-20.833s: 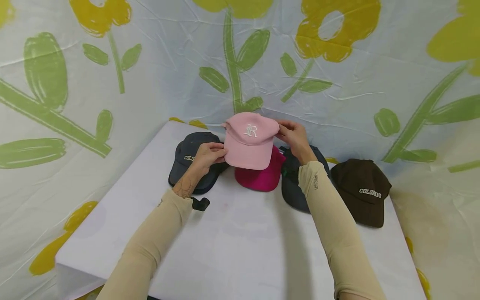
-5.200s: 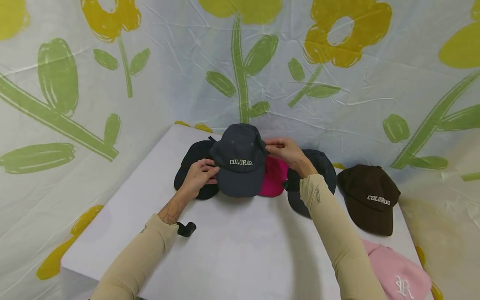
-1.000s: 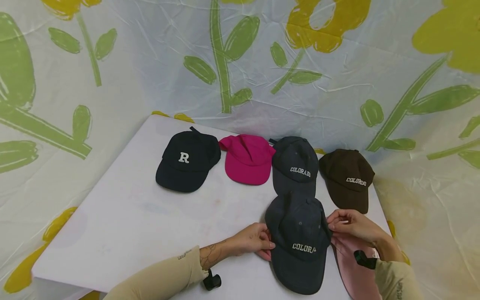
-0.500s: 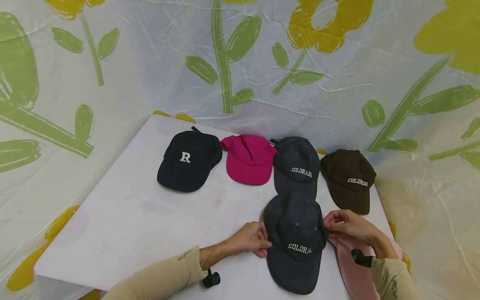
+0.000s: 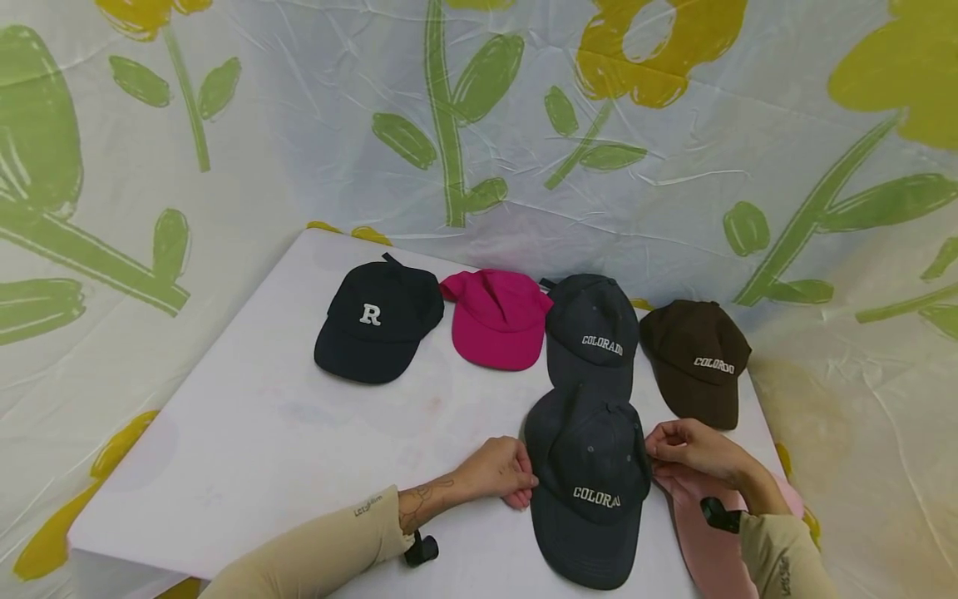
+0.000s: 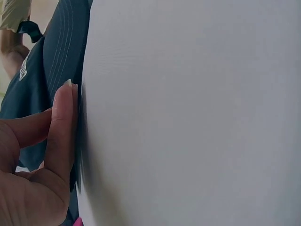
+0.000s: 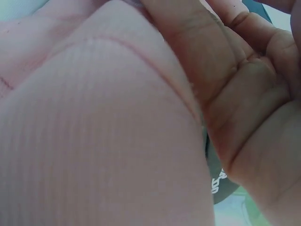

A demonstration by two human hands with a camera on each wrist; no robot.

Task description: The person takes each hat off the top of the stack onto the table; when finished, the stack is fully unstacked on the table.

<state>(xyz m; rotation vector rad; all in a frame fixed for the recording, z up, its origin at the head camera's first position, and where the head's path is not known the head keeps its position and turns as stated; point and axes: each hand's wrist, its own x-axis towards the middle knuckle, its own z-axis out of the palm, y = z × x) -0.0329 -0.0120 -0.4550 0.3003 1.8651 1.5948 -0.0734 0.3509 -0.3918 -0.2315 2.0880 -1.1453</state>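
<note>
A dark slate baseball cap [image 5: 587, 541] with white lettering on its front lies at the near right of the table, its crown overlapping the brim of a similar navy Colorado cap [image 5: 595, 333] behind. My left hand [image 5: 497, 472] pinches its left edge where the brim meets the crown. In the left wrist view, the fingers [image 6: 60, 136] lie along the cap's edge. At the cap's other side, my right hand [image 5: 699, 449] pinches the crown's rim, above a pink cap [image 5: 707, 532]. Pink ribbed fabric [image 7: 94, 132] fills much of the right wrist view, and that hand's fingertips are mostly hidden there.
Along the back of the white table [image 5: 299, 466] lie a black cap [image 5: 382, 333] with a white R, a magenta cap [image 5: 497, 333] and a brown cap [image 5: 696, 349]. A flower-print cloth [image 5: 314, 125] hangs close behind the table.
The slate cap, earlier lifted at the back among the others, now lies at the front right. Over the last second it shifted slightly left, both hands still holding it.
</note>
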